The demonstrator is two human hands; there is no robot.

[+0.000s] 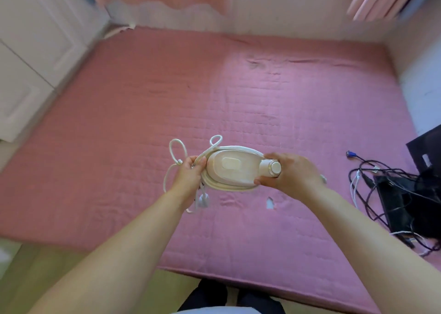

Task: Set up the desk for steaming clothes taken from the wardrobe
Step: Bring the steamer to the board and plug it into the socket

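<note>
White steamer (232, 168): held at centre frame above the pink mattress (262, 98).
Left hand (189, 174): pinched on the looped cord (177, 150), at 9 o'clock of the body.
Right hand (290, 174): wrapped round the handle end, at 3 o'clock.
Progress: judged early; cord not yet unwound, no desk or clothes seen.

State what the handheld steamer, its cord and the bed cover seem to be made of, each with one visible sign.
Handheld steamer: probably smooth cream plastic, faintly glossy.
Cord: white, apparently a flexible sheath; it loops freely.
Bed cover: pink quilted fabric, with stitched squares and wrinkles.
</note>
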